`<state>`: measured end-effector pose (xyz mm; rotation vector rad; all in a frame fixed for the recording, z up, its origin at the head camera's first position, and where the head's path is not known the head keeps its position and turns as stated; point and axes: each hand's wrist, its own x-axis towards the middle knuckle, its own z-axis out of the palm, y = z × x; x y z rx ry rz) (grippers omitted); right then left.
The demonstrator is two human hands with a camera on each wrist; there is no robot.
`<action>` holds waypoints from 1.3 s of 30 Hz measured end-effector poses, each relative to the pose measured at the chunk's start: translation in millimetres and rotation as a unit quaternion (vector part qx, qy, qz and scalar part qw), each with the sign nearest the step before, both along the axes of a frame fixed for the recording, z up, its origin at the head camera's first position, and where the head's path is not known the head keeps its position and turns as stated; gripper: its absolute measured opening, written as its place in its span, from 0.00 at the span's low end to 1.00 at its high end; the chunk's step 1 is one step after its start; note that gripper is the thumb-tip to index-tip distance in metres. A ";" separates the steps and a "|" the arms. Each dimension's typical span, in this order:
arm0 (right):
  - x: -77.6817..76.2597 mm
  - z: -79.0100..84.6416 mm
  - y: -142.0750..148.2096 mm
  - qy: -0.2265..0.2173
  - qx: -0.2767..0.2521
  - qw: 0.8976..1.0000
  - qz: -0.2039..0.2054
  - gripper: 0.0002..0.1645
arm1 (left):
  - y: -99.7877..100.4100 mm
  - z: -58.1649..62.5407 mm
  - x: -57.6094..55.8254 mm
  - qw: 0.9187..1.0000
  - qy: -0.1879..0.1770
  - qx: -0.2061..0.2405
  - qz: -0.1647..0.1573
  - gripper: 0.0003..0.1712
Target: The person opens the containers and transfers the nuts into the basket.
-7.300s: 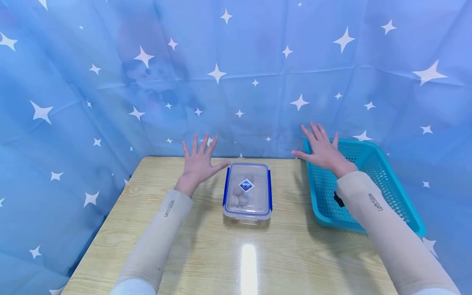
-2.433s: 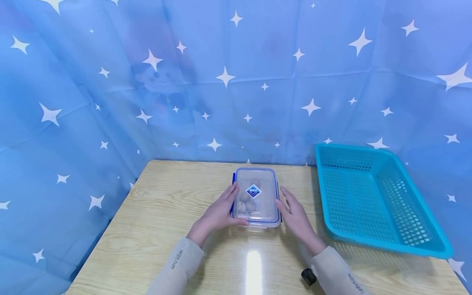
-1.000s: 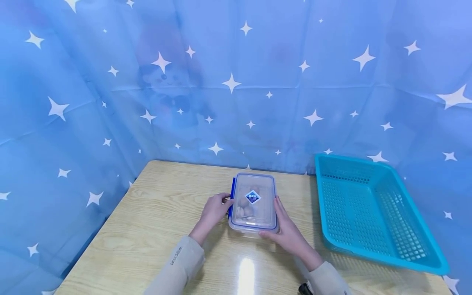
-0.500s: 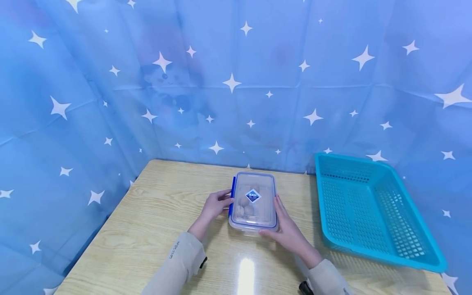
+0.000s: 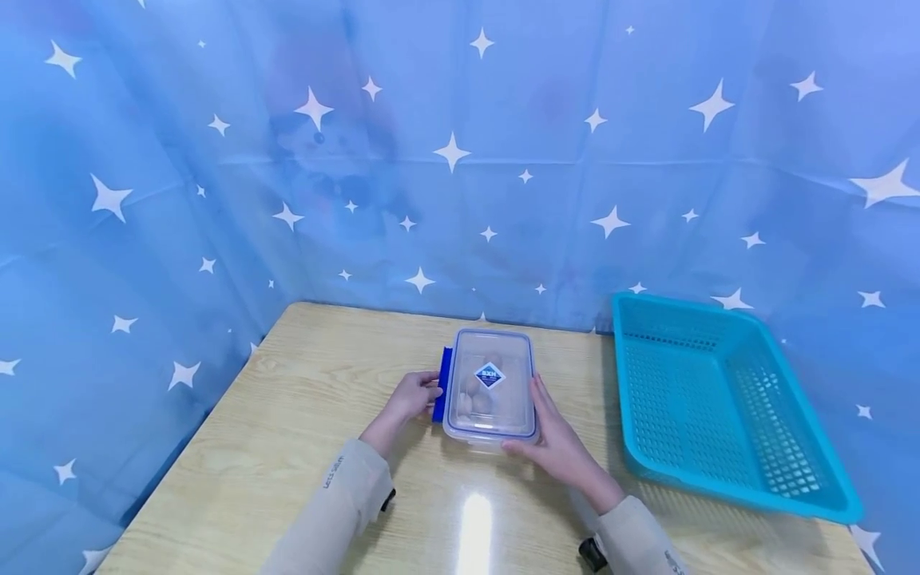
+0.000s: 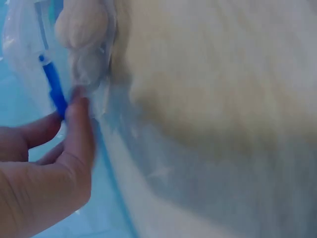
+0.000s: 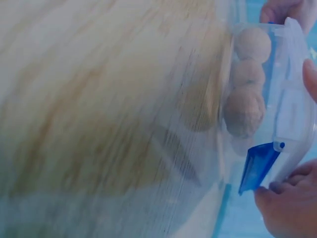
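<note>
A clear food storage box point(image 5: 512, 403) with a blue-edged lid stands on the wooden table. Several tan, walnut-like balls point(image 7: 242, 111) lie inside, toward its left. My left hand point(image 5: 404, 399) pinches the left blue latch point(image 5: 443, 382), which sticks out from the side. In the left wrist view, thumb and finger are at that latch's point(image 6: 54, 89) free end. My right hand point(image 5: 564, 451) grips the box's right side, thumb at the near corner. The right latch point(image 7: 258, 166) is flipped out in the right wrist view, right fingertips at its tip; that side is hidden from the head camera.
A turquoise perforated basket point(image 5: 690, 399) stands to the right of the box. Behind the wooden table point(image 5: 331, 359) hangs a blue curtain point(image 5: 402, 160) with white stars.
Both hands, spread in the air at first, came down to the box. Over the last half second the left latch has swung outward with my left hand; the right hand keeps its grip.
</note>
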<state>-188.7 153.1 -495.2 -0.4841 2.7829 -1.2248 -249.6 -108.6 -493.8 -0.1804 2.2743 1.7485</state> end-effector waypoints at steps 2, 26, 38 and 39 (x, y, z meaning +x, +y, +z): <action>-1.1 0.6 -0.2 -0.001 0.001 1.000 -0.003 0.71 | -2.3 4.4 -0.8 0.999 0.026 -0.033 -0.022 0.28; -2.9 0.5 0.6 -0.016 0.009 1.000 -0.008 0.73 | 10.8 22.3 27.7 0.988 0.092 -0.092 -0.086 0.42; -2.7 2.3 -2.3 -0.015 0.001 1.000 -0.019 0.67 | 8.7 26.4 34.9 0.983 0.112 -0.134 -0.061 0.36; -2.3 2.9 -2.3 -0.014 0.000 1.000 -0.021 0.66 | 9.1 27.4 35.7 0.983 0.111 -0.135 -0.058 0.36</action>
